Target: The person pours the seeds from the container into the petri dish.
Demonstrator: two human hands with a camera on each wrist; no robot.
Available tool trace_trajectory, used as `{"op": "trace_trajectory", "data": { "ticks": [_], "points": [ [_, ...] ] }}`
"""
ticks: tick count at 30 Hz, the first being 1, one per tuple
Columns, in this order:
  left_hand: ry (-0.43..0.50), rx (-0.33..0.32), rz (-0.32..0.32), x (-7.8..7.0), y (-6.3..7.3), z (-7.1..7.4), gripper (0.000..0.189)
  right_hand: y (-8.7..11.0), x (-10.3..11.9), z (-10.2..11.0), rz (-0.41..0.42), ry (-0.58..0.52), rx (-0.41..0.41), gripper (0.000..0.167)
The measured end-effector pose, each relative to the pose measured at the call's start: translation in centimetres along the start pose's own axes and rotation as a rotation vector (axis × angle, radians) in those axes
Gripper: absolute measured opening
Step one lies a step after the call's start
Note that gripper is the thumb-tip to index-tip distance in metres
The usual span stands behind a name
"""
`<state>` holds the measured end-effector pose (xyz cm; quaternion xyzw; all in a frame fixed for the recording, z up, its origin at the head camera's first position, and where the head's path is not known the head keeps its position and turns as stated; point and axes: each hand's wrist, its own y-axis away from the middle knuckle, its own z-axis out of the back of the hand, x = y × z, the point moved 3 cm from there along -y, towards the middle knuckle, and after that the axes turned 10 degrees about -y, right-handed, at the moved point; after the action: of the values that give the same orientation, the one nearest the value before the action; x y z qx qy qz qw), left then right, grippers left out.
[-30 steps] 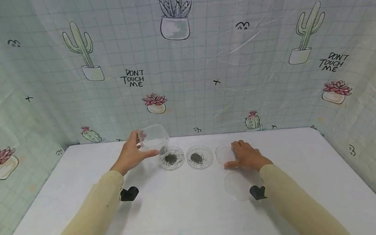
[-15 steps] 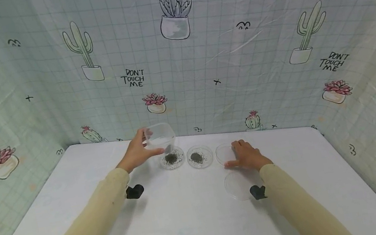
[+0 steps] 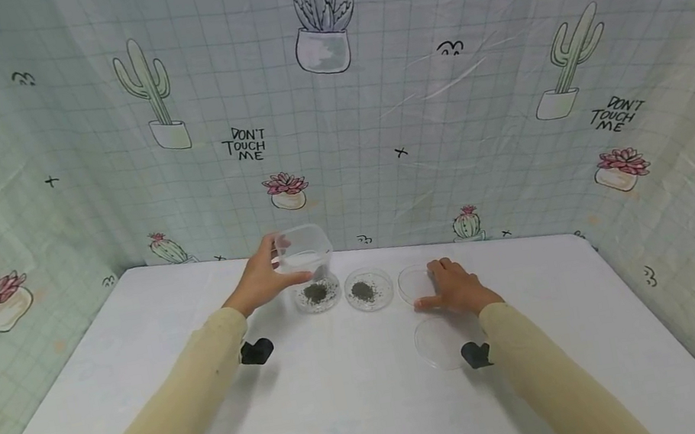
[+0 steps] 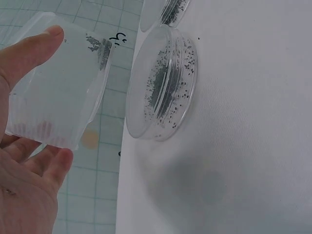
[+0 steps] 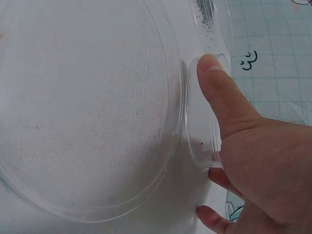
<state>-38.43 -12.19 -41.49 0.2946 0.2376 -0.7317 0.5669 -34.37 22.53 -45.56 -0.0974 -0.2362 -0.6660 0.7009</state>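
My left hand [image 3: 259, 281] grips a clear plastic container [image 3: 303, 244], tilted over the leftmost petri dish [image 3: 320, 310]. In the left wrist view, dark granules [image 4: 103, 54] gather in the container's lower corner, and the thumb lies across its side. That dish holds a heap of similar granules with scattered bits around it. Beside it, the middle petri dish [image 3: 372, 309] also holds a dark heap. My right hand [image 3: 457, 287] holds a third petri dish [image 3: 414, 287] at its edge, thumb on the near side. In the right wrist view, this dish [image 5: 199, 124] shows only a speck.
Nearer me lies another clear round dish or lid [image 3: 438, 344], close to my right wrist. All stand near the back of a white table [image 3: 355, 417]. A cactus-print curtain [image 3: 401, 122] rises behind the table and at both sides.
My left hand has moved a little to the right with the tilted container, bringing it further over the leftmost dish. The right hand has stayed in place.
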Motion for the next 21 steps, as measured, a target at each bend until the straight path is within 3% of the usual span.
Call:
{"op": "trace_trajectory", "data": {
  "ticks": [11,21],
  "points": [
    [-0.011,0.018,-0.025,-0.8,-0.1,-0.4,0.1,0.0,0.1,-0.1,-0.013,0.002,-0.008,0.094],
    [0.034,0.039,-0.041,-1.2,-0.5,-1.1,0.1,-0.3,-0.3,-0.2,0.011,0.005,-0.007,0.093]
  ]
}}
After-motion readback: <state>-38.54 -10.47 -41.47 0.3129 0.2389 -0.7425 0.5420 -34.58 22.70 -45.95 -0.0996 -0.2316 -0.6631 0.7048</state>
